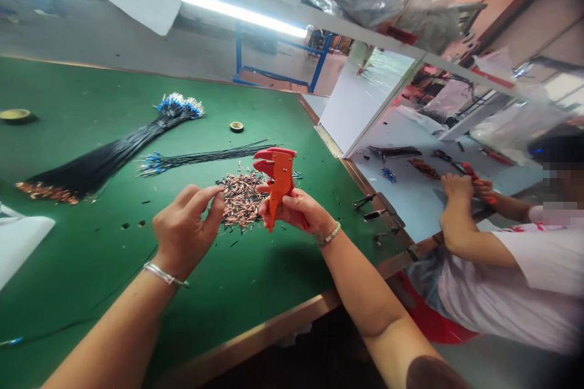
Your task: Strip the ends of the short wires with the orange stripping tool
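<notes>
My right hand [294,209] is closed round the handles of an orange crimping tool [277,179], held upright above the green table [114,255]. My left hand [185,231] hovers to its left, thumb and fingers pinched together; what they pinch is too small to make out. Between and behind both hands lies a heap of small copper terminals [239,197]. A thin bundle of black wires with blue ends [201,158] lies just beyond the heap. A thicker bundle of black wires [104,161] stretches across the left of the table.
A tape roll [236,127] sits past the wires and another roll [16,116] at the far left. White paper [20,240] lies at the left edge. Metal clips [371,206] rest near the table's right edge. A co-worker in a white shirt [515,279] works at the neighbouring bench.
</notes>
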Motion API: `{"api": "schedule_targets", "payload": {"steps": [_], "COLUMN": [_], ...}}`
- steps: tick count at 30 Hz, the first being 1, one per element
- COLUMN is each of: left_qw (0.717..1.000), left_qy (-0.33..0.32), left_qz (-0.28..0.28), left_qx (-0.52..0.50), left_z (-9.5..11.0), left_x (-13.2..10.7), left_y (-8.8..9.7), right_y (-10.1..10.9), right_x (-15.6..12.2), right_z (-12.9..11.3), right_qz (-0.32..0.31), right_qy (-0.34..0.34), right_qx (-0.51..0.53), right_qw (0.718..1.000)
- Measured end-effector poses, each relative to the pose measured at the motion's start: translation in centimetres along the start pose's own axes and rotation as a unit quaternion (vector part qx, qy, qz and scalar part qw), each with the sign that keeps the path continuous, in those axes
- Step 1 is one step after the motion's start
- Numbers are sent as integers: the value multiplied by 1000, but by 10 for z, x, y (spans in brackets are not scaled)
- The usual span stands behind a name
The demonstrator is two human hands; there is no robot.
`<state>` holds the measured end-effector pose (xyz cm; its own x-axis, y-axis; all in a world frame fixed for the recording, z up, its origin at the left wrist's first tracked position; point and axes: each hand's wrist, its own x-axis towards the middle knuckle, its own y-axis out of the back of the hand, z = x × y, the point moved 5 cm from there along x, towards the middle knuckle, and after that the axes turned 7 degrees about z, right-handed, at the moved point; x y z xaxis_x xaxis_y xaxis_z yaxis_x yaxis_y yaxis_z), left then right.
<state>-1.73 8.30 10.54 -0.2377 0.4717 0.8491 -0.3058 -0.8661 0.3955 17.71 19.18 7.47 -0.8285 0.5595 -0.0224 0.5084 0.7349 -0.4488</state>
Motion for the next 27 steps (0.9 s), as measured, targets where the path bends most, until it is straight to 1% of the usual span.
{"api": "schedule_targets", "payload": {"steps": [2,6,10,15,17,20,23,27], "left_qw": [1000,999,999,999,999,999,999,999], "left_qy": [-16,-39,-36,-39,-40,-40,-41,-41], "left_qz": [2,10,16,27,29,29,25,21], "left_qx": [16,16,14,14,16,16,13,15], "left_z": [0,0,0,-1,-1,-1,-1,-1], "left_x": [-1,-1,-2,-2,-1,-2,-3,-4], "left_y": [2,3,2,4,5,5,5,4], "right_y": [0,0,1,0,1,2,3,7], "right_x": [-1,-2,-5,-5,-4,-2,-1,-1], "right_z": [-1,-3,-2,3,5,6,6,8], "right_qz": [-5,-10,-28,-61,-68,-78,-73,-63], "right_qy": [6,7,-23,-58,-60,-42,-31,-49], "right_qx": [-2,-6,-22,14,6,1,-8,-36], "right_qw": [1000,1000,999,996,996,996,997,996]}}
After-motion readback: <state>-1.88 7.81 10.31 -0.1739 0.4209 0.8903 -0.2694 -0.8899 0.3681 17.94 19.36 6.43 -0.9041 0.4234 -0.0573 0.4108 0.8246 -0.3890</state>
